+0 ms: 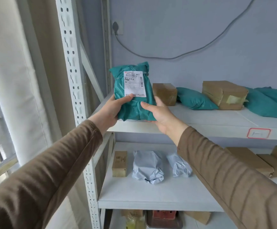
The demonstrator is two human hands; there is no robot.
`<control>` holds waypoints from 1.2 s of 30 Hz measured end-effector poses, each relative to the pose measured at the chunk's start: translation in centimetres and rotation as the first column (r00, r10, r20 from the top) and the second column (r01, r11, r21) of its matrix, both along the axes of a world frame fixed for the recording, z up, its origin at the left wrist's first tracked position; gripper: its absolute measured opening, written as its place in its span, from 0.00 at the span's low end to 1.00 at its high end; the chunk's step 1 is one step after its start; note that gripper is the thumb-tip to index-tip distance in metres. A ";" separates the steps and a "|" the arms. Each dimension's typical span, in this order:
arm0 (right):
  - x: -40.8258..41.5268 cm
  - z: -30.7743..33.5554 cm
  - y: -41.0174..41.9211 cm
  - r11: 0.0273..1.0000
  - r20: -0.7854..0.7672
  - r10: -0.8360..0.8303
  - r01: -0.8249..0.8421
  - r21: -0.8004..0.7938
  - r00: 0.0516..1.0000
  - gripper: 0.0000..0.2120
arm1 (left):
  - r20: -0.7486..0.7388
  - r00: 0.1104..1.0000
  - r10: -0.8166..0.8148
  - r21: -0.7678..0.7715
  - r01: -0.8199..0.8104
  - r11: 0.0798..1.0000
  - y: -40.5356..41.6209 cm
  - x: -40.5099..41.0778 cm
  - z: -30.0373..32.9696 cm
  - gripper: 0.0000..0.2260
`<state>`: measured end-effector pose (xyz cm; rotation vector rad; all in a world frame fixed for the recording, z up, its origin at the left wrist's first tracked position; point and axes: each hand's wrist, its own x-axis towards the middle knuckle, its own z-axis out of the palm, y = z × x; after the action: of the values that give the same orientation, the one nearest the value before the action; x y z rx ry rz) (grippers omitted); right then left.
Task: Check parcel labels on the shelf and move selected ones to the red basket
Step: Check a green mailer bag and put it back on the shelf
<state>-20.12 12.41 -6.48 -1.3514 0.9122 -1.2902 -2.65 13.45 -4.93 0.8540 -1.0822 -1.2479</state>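
A teal plastic parcel is held upright over the left end of the upper shelf, its white label facing me. My left hand grips its lower left side, thumb on the label's bottom edge. My right hand holds its lower right side from beneath, thumb on the front. A red basket shows partly on the lowest shelf, below the middle shelf's edge.
More parcels lie on the upper shelf: a brown box, a teal bag, a larger brown box, another teal bag. The middle shelf holds brown boxes and two grey bags. A white upright post stands left.
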 end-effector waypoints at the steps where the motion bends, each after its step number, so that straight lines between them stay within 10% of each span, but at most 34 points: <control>1: 0.7 0.2 -1.6 1.000 0.010 -0.022 0.022 0.006 1.000 0.26 | 0.024 1.000 0.010 0.015 -0.010 1.000 -1.6 0.4 0.4 0.23; 18: 4.6 0.0 -16.6 0.980 -0.160 -0.092 0.118 0.159 0.983 0.14 | 0.379 0.909 0.171 0.170 -0.250 0.953 -17.4 3.8 -0.9 0.13; 23: 1.9 0.8 -14.2 0.989 -0.290 -0.112 0.134 0.055 0.950 0.04 | 0.504 0.828 0.246 0.082 -0.330 0.941 -17.5 3.1 -0.1 0.16; 28: -3.5 1.8 -11.7 0.959 -0.355 -0.256 0.191 -0.208 0.899 0.19 | 0.668 0.589 0.454 -0.219 -0.428 0.877 -16.9 0.3 2.0 0.37; 36: -12.0 2.8 -9.7 0.944 -0.224 -0.314 0.277 -0.180 0.923 0.19 | 0.528 0.719 0.451 -0.276 -0.357 0.892 -12.5 -9.1 3.5 0.31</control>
<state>-32.11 2.71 -3.64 -1.5590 1.2567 -1.4586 -11.71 0.92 -1.41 1.3208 -1.3546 -0.5152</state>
